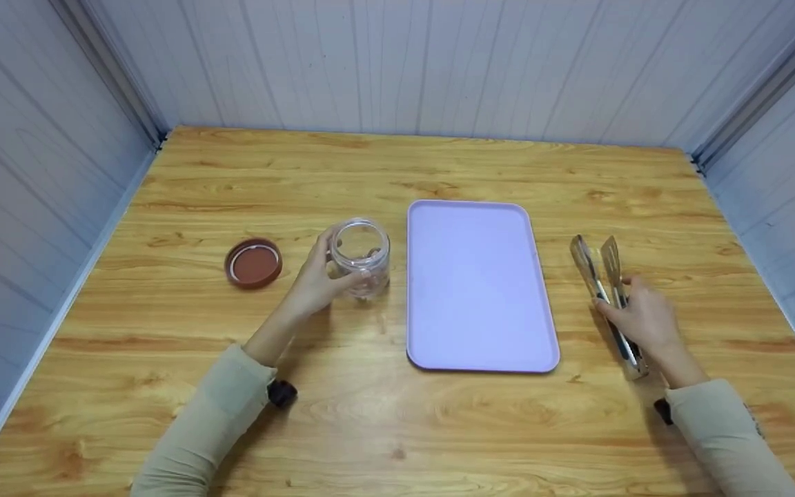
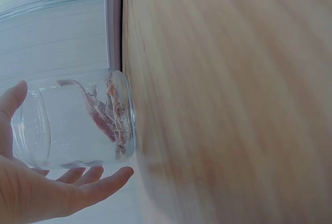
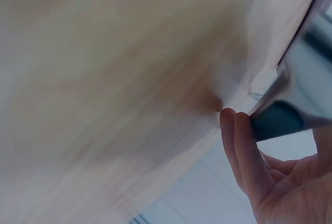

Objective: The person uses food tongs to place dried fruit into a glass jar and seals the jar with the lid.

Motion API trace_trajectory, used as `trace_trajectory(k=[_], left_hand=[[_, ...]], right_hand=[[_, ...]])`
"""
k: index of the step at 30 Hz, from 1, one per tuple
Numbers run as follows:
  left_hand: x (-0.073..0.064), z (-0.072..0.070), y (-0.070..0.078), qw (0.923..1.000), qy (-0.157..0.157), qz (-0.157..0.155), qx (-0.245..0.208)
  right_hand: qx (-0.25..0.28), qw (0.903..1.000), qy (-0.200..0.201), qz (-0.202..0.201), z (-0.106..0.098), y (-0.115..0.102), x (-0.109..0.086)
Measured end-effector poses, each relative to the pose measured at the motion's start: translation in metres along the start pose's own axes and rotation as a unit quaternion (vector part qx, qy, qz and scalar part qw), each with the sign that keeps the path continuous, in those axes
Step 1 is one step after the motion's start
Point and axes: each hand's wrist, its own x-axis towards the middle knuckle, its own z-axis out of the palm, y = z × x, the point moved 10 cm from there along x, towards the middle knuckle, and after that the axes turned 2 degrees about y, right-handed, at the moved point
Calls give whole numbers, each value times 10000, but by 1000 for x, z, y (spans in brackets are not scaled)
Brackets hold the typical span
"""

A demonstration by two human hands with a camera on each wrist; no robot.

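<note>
My left hand [image 1: 321, 279] holds a clear open-topped jar [image 1: 361, 266] that stands on the table left of the tray. The thumb lies on one side of it and the fingers on the other. At the bottom of the jar [image 2: 78, 123], several reddish-brown, frosted-looking strips [image 2: 106, 112] show in the left wrist view; their kind is unclear. On the right, my right hand [image 1: 646, 317] pinches metal tongs [image 1: 608, 293] with dark grips, thumb on one arm and fingers on the other. Their tips point away from me and stand apart. In the right wrist view the tongs [image 3: 280, 120] are blurred.
A light purple tray [image 1: 477, 286] lies between the jar and the tongs. To the left of the jar sits a reddish-brown lid [image 1: 254, 264], its inner side up. White panel walls [image 1: 397, 65] enclose the wooden table [image 1: 342, 172] at the back and both sides.
</note>
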Motion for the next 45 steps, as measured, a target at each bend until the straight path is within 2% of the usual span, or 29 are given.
trace_trajectory(k=[5,10,12,21,24,31,33,36,40,43,45], left_hand=[[-3,0,8,9999,-42,90,-90],[-12,0,31,9998,-118,50,-142],[-13,-1,34,9997,-114,72,-181],[-1,0,3,9999,12,122,-47],[0,0,3,9999,8,141,-60],[-10,-1,32,9995,-44,204,-239],[-11,-1,33,9995,-36,199,-241],[-7,-1,22,9995,-39,216,-238],[-2,-1,5,10000,13,53,77],[-3,-2,1,9997,64,-95,214],[-4,-2,0,9998,57,-87,187]], right_hand=[[-207,9998,-41,-21,1,1,0],[-249,9996,-130,-15,3,3,0],[-224,9997,-123,-27,3,3,0],[-215,9994,-245,109,2,4,0],[-146,9997,-129,137,-3,5,0],[33,9990,401,209,-22,3,1],[94,9981,573,222,-29,2,1],[221,9967,736,276,-38,1,1],[474,9946,875,304,-48,-3,1],[686,9918,1038,278,-55,-9,1],[813,9894,1183,235,-60,-14,1]])
